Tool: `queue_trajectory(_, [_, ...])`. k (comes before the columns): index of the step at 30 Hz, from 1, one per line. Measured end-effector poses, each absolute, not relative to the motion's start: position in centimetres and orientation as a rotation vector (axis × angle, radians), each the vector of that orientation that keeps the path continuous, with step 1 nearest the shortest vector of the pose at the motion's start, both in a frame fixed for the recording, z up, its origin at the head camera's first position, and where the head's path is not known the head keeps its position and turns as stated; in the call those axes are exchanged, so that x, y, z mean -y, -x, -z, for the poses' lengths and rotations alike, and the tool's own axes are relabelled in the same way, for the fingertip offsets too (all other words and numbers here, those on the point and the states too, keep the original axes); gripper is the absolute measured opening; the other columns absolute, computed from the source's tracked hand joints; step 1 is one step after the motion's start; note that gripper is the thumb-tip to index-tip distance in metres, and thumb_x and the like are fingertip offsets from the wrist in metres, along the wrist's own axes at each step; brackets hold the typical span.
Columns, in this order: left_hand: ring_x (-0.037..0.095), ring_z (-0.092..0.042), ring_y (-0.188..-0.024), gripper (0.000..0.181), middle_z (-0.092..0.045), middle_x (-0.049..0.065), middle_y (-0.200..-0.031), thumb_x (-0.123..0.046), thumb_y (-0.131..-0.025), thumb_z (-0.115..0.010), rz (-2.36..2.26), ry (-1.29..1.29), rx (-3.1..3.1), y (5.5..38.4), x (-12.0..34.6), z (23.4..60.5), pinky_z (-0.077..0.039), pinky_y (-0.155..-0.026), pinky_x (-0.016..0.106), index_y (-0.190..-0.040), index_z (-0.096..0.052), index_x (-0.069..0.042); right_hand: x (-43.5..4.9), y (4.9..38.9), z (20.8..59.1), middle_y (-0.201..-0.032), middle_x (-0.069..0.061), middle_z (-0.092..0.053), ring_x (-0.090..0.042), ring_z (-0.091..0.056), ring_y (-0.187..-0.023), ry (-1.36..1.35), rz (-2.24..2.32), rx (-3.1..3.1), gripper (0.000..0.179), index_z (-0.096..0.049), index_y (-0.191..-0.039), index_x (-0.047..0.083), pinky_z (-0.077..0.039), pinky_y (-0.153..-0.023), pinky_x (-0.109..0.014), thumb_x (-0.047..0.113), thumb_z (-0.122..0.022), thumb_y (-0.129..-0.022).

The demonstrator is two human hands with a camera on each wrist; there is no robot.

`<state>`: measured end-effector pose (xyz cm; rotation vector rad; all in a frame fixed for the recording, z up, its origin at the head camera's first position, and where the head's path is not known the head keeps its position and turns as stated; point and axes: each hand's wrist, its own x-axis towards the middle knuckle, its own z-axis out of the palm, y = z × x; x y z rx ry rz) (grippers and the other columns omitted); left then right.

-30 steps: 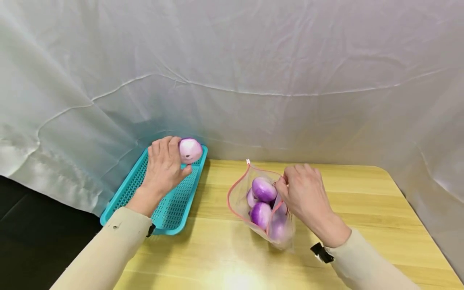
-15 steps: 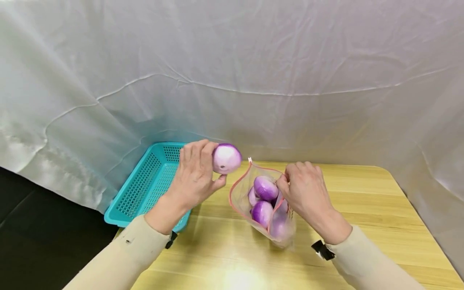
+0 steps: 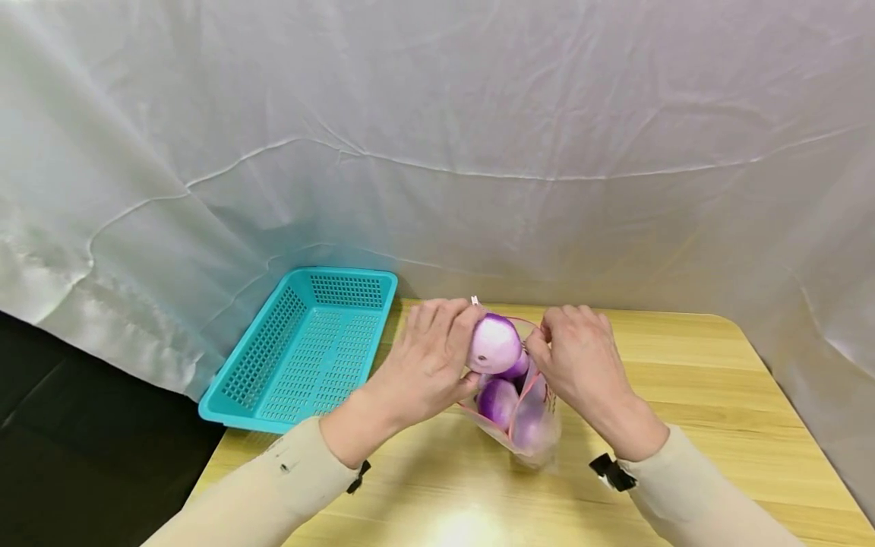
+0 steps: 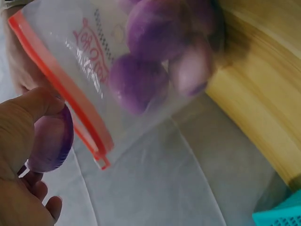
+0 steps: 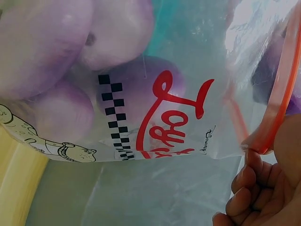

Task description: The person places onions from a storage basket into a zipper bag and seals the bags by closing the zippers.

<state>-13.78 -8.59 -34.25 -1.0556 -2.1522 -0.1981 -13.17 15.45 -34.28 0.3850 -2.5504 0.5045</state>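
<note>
My left hand (image 3: 429, 366) grips a purple onion (image 3: 495, 344) between fingers and thumb, right over the mouth of a clear zip bag (image 3: 544, 439). In the left wrist view this onion (image 4: 51, 139) is beside the bag's red zip edge (image 4: 60, 87). Several onions lie inside the bag, among them one purple onion (image 3: 498, 403) near its opening. My right hand (image 3: 583, 363) pinches the bag's rim at its right side; the right wrist view shows the fingers on the red strip (image 5: 278, 94). Part of the bag's left rim is hidden behind my left hand.
A turquoise perforated basket (image 3: 235, 410) stands on the wooden table (image 3: 690, 380) to the left, with no onion visible in it. Grey-white cloth (image 3: 437, 152) hangs behind the table. A dark area (image 3: 82, 456) is beyond the table's left edge.
My left hand has carried the onion from above the basket rightward to the bag's mouth. The basket has shifted slightly in view. My right hand has stayed on the bag's rim.
</note>
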Motion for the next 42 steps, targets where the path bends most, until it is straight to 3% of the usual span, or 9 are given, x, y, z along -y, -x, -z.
queue_trajectory(6, [0.028,-0.052,-0.111,0.072,-0.055,0.012,-0.131,-0.025,-0.078,-0.079,0.111,1.143,2.147,13.9,7.3,34.9,-0.046,-0.089,0.040,-0.139,-0.046,-0.005,-15.9,13.1,34.2,-0.069,-0.003,-0.054,-0.029,-0.050,-0.072,-0.372,-0.503,2.559,0.019,-0.054,-0.070,0.012,-0.039,-0.073,-0.046,0.009,-0.062,-0.087])
queue_trajectory(13, [0.027,-0.053,-0.115,0.068,-0.056,0.005,-0.132,-0.022,-0.078,-0.080,0.029,1.237,2.248,13.8,6.4,35.0,-0.045,-0.086,0.037,-0.138,-0.051,-0.011,-16.4,13.0,34.2,-0.068,-0.002,-0.053,-0.029,-0.050,-0.072,-0.366,-0.518,2.545,0.020,-0.053,-0.070,0.014,-0.038,-0.072,-0.046,0.008,-0.062,-0.086])
queue_trajectory(19, [0.025,-0.052,-0.133,0.081,-0.059,0.001,-0.142,-0.044,-0.081,-0.088,0.017,1.331,2.301,13.8,5.9,34.7,-0.047,-0.095,0.040,-0.147,-0.052,-0.015,-16.5,13.0,34.2,-0.067,-0.002,-0.053,-0.029,-0.051,-0.071,-0.364,-0.515,2.521,0.020,-0.053,-0.069,0.013,-0.039,-0.072,-0.047,0.007,-0.062,-0.086])
queue_trajectory(24, [0.027,-0.052,-0.132,0.081,-0.058,0.002,-0.140,-0.048,-0.080,-0.090,0.056,1.308,2.346,14.0,6.2,34.5,-0.047,-0.098,0.043,-0.144,-0.053,-0.017,-16.9,13.1,34.2,-0.066,-0.002,-0.053,-0.030,-0.052,-0.070,-0.361,-0.509,2.507,0.021,-0.053,-0.068,0.013,-0.040,-0.073,-0.049,0.008,-0.062,-0.086])
queue_trajectory(34, [0.030,-0.057,-0.113,0.036,-0.066,0.007,-0.121,-0.022,-0.092,-0.079,0.195,1.090,2.273,15.7,8.3,34.0,-0.047,-0.088,0.043,-0.124,-0.066,-0.014,-18.1,13.1,33.4,-0.067,-0.002,-0.053,-0.030,-0.052,-0.071,-0.366,-0.488,2.543,0.019,-0.054,-0.068,0.013,-0.038,-0.072,-0.048,0.009,-0.062,-0.086])
queue_trajectory(38, [0.032,-0.058,-0.110,0.033,-0.067,0.009,-0.119,-0.014,-0.091,-0.078,0.207,1.020,2.275,17.3,8.8,33.8,-0.048,-0.082,0.043,-0.121,-0.066,-0.013,-18.4,13.0,32.6,-0.070,-0.002,-0.056,-0.029,-0.051,-0.074,-0.446,-0.445,2.576,0.019,-0.060,-0.073,0.012,-0.036,-0.071,-0.044,0.011,-0.064,-0.091])
queue_trajectory(42, [0.032,-0.057,-0.113,0.034,-0.066,0.009,-0.122,-0.010,-0.095,-0.074,0.199,1.069,2.336,18.6,8.7,33.7,-0.050,-0.088,0.045,-0.128,-0.068,-0.016,-18.2,13.1,32.1,-0.073,-0.003,-0.058,-0.029,-0.052,-0.076,-0.491,-0.413,2.615,0.020,-0.064,-0.076,0.010,-0.036,-0.073,-0.043,0.015,-0.066,-0.095])
